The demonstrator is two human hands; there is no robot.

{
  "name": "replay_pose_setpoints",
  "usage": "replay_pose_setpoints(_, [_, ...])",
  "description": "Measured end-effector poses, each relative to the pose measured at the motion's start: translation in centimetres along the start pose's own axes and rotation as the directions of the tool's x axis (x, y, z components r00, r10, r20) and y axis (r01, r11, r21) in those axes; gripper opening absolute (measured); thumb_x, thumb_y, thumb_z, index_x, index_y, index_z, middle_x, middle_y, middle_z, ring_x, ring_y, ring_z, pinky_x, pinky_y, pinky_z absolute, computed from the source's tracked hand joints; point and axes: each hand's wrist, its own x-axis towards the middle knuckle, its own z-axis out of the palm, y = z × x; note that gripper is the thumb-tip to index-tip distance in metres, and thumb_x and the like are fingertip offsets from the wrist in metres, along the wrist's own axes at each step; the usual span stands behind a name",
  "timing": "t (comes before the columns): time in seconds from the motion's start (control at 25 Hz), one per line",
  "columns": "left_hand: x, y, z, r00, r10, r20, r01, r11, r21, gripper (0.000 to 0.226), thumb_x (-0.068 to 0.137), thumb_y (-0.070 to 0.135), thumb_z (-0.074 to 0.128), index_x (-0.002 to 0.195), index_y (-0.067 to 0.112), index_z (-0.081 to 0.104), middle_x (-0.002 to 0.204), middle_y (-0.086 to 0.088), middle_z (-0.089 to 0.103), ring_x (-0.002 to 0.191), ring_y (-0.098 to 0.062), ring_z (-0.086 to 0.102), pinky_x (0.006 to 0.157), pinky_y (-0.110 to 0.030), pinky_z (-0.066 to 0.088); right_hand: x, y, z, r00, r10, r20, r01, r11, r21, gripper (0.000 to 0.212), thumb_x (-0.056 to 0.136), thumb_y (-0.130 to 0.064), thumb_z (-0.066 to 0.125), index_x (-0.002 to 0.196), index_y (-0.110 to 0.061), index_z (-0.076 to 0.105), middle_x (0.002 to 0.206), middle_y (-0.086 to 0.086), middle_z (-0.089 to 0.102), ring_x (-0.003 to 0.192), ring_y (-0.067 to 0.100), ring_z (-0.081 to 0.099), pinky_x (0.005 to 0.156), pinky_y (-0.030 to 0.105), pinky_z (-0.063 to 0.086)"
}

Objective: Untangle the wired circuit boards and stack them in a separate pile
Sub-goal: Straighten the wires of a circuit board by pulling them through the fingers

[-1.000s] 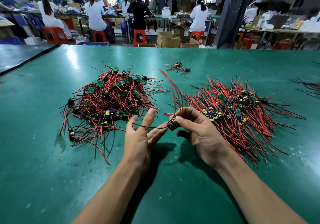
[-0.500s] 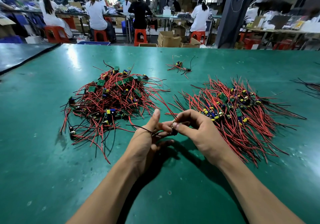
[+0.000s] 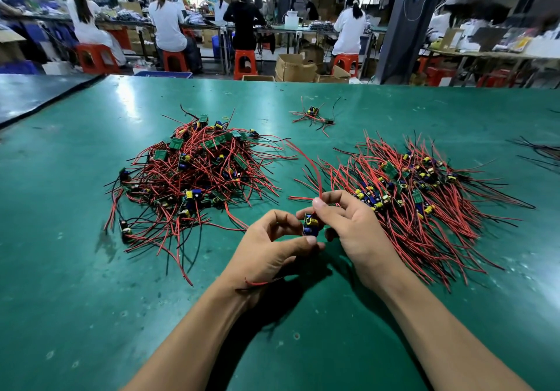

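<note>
Both hands pinch 1 small circuit board [image 3: 310, 224] above the green bench [image 3: 91, 284]: left hand [image 3: 272, 251] below, right hand [image 3: 354, 227] gripping its red wires [image 3: 309, 163], between 2 piles.

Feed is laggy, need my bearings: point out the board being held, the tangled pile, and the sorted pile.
held circuit board [image 3: 311, 224], head view, on its blue capacitor between both hands.
tangled pile [image 3: 194, 175], head view, on the wire mass at its centre.
sorted pile [image 3: 409, 190], head view, on the boards along its middle.
</note>
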Motion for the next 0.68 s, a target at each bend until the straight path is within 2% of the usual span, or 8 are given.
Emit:
replay_pose_setpoints(0.16, [0.26,0.57,0.11,0.999,-0.038,0.026,0.039,0.999,-0.021,0.02,0.081,-0.014,0.061,0.09,0.003,0.058,0.071,-0.006,0.07,0.059,-0.025,0.071,0.056,-0.027,0.058,0.23,-0.01,-0.16,1.0,0.01,-0.018,-0.01,1.0,0.012,0.01,0.093,-0.022,0.066,0.094,-0.014,0.06,0.092,0.009,0.077,0.075,0.015,0.068,0.06,0.025,0.052])
replay_pose_setpoints(0.24, [0.32,0.82,0.41,0.997,-0.063,0.032,0.063,0.998,-0.001,0.009,0.084,-0.002,0.063,0.089,0.006,0.065,0.066,-0.003,0.066,0.053,-0.019,0.066,0.053,-0.025,0.056,0.2,0.22,-0.04,1.0,-0.022,-0.021,0.022,0.999,-0.026,0.007,0.089,-0.019,0.071,0.088,-0.016,0.065,0.087,0.0,0.077,0.071,0.007,0.065,0.059,0.015,0.047])
replay_pose_setpoints(0.28, [0.25,0.85,0.56,0.997,-0.06,0.047,0.059,0.998,0.005,0.004,0.083,0.009,0.066,0.084,0.009,0.069,0.066,-0.003,0.065,0.053,-0.018,0.064,0.053,-0.026,0.055,0.12,0.28,0.08,1.0,-0.023,-0.016,0.022,0.999,-0.032,0.007,0.085,-0.02,0.074,0.085,-0.018,0.067,0.081,-0.004,0.074,0.067,0.005,0.062,0.059,0.014,0.046])
replay_pose_setpoints(0.36, [0.17,0.61,0.56,0.997,-0.037,0.062,0.036,0.999,0.026,0.013,0.076,0.023,0.069,0.075,0.012,0.075,0.067,-0.003,0.063,0.056,-0.019,0.061,0.057,-0.027,0.055,0.05,0.36,0.17,0.999,0.03,0.016,-0.031,1.0,0.002,0.011,0.074,-0.026,0.078,0.078,-0.019,0.07,0.074,-0.001,0.067,0.064,0.009,0.057,0.059,0.022,0.045])
replay_pose_setpoints(0.44, [0.15,0.4,0.51,0.999,-0.018,0.043,0.016,0.999,0.03,0.013,0.081,0.017,0.067,0.074,0.01,0.076,0.067,-0.004,0.065,0.057,-0.018,0.061,0.058,-0.027,0.054,0.05,0.32,0.06,0.99,0.122,0.063,-0.125,0.992,0.032,0.011,0.072,-0.028,0.078,0.075,-0.021,0.07,0.072,0.002,0.065,0.06,0.011,0.058,0.055,0.025,0.048])
replay_pose_setpoints(0.52, [0.3,0.18,0.42,1.0,-0.003,0.012,0.003,0.998,0.068,0.026,0.088,0.0,0.059,0.072,0.009,0.076,0.069,-0.009,0.069,0.056,-0.019,0.064,0.057,-0.028,0.054,0.11,0.28,-0.16,0.975,0.199,0.102,-0.204,0.978,0.033,0.006,0.083,-0.017,0.074,0.078,-0.02,0.071,0.071,0.003,0.065,0.056,0.009,0.059,0.049,0.022,0.049])
replay_pose_setpoints(0.6, [0.33,0.17,0.51,1.0,0.011,-0.026,-0.008,0.993,0.122,0.035,0.09,-0.007,0.054,0.069,0.01,0.076,0.069,-0.013,0.07,0.054,-0.021,0.065,0.056,-0.031,0.055,0.23,0.24,-0.5,0.958,0.232,0.166,-0.239,0.971,0.024,0.011,0.088,-0.012,0.068,0.084,-0.018,0.075,0.075,0.004,0.068,0.059,0.009,0.061,0.05,0.02,0.05])
replay_pose_setpoints(0.68, [0.23,0.24,0.7,0.998,0.022,-0.059,-0.015,0.993,0.116,0.035,0.09,-0.007,0.055,0.066,0.009,0.074,0.066,-0.013,0.068,0.05,-0.021,0.064,0.05,-0.029,0.056,0.14,0.14,-0.77,0.945,0.226,0.235,-0.24,0.97,0.029,0.009,0.084,-0.017,0.071,0.091,-0.017,0.078,0.081,0.006,0.07,0.065,0.013,0.064,0.054,0.022,0.052])
